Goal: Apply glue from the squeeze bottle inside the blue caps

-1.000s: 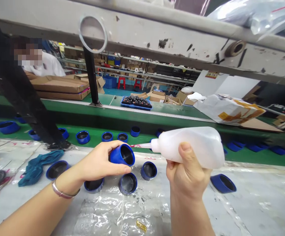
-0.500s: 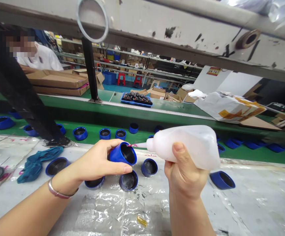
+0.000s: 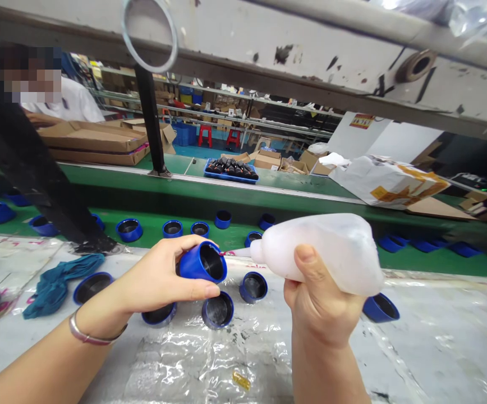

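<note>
Between the thumb and fingers of my left hand [image 3: 159, 275] is a blue cup-shaped part [image 3: 193, 265] with a black inside, tilted with its opening to the right. My right hand [image 3: 321, 297] is wrapped round a white squeeze bottle [image 3: 323, 252] lying nearly level. The bottle's thin nozzle, red at the tip, points left and meets the rim of the blue part. Below the held part, more blue cups [image 3: 218, 310] stand on the plastic-covered table, one [image 3: 253, 287] just right of it. Another blue cup [image 3: 380, 307] is partly behind my right hand.
Several blue cups [image 3: 129, 230] sit along a green conveyor belt [image 3: 243, 238] behind the table. A teal cloth [image 3: 58, 283] lies at left. A dark slanted post [image 3: 45, 151] and a beam [image 3: 311, 67] frame the workspace. A person in white sits beyond, by cardboard trays [image 3: 96, 140].
The blue part in my left hand has shifted slightly left. The nozzle tip has moved from inside the opening to its right rim. The view has swung a little.
</note>
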`<state>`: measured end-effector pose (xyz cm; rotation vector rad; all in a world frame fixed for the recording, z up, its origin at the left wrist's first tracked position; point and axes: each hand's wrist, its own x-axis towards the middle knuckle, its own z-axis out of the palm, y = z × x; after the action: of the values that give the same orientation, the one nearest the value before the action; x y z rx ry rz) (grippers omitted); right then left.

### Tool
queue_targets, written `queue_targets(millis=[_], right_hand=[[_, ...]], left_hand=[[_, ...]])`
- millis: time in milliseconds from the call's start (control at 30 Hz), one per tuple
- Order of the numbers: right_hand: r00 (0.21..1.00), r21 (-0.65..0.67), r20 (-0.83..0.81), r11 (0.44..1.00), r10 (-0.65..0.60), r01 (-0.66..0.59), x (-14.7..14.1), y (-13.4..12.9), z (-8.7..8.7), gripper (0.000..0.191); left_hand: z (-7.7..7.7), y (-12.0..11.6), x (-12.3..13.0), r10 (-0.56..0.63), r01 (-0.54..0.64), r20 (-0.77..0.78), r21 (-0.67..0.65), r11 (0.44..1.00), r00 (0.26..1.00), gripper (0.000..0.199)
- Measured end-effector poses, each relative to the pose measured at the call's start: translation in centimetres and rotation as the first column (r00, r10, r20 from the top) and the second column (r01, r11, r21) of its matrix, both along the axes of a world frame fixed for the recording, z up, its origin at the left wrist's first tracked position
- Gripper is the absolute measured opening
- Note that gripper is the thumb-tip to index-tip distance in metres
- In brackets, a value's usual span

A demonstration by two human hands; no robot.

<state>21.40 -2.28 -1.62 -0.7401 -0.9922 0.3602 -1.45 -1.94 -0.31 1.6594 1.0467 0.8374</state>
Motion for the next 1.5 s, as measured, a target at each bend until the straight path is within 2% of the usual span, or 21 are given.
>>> queue_targets(millis=[100, 300, 600, 700, 900, 1033, 1133, 1200, 1333, 1500], right_hand=[[0.999, -0.007, 0.01, 0.999, -0.036, 0.036, 0.2, 0.0, -0.1, 0.024], [0.997, -0.007, 0.058, 0.999, -0.042, 0.042, 0.8, -0.2, -0.6, 0.032], [0.993, -0.023, 0.112, 0.999, -0.043, 0.045, 2.7, -0.2, -2.8, 0.035], [0.992, -0.031, 0.111, 0.997, -0.062, 0.066, 3.0, -0.3, -3.0, 0.037], [0.995, -0.04, 0.086, 0.998, -0.045, 0.048, 2.2, -1.0, -1.5, 0.041], [0.998, -0.032, 0.055, 0.999, -0.018, 0.019, 1.0, -1.4, 0.2, 0.025], [0.999, -0.028, -0.019, 0.999, 0.03, -0.03, 0.1, -1.7, 1.6, 0.033], [0.995, -0.035, -0.075, 0.997, 0.068, -0.07, -0.3, -2.0, 2.2, 0.032], [0.986, -0.042, -0.109, 0.99, 0.126, -0.131, -0.7, -2.2, 2.6, 0.021], [0.983, -0.05, -0.119, 0.988, 0.14, -0.147, -0.7, -2.4, 2.3, 0.021]], left_hand=[[0.1, -0.1, -0.1, 0.007, -0.007, -0.016, 0.019, 1.0, 1.0, 0.049], [0.3, -0.3, -0.2, 0.036, -0.028, -0.077, 0.105, 0.994, 0.996, 0.054], [0.2, -0.3, -0.3, 0.086, -0.051, -0.155, 0.214, 0.976, 0.984, 0.06], [0.1, -0.4, -0.4, 0.108, -0.062, -0.17, 0.258, 0.964, 0.98, 0.063], [0.2, -0.2, -0.3, 0.138, -0.079, -0.188, 0.294, 0.953, 0.972, 0.068], [0.0, -0.1, -0.3, 0.15, -0.094, -0.173, 0.295, 0.951, 0.973, 0.069], [-0.2, -0.1, -0.4, 0.143, -0.092, -0.155, 0.298, 0.95, 0.978, 0.07], [-0.4, -0.1, -0.4, 0.136, -0.086, -0.144, 0.311, 0.946, 0.98, 0.07], [-0.6, -0.1, -0.5, 0.14, -0.09, -0.127, 0.342, 0.935, 0.982, 0.07], [-0.9, -0.1, -0.5, 0.128, -0.086, -0.1, 0.351, 0.932, 0.987, 0.067]])
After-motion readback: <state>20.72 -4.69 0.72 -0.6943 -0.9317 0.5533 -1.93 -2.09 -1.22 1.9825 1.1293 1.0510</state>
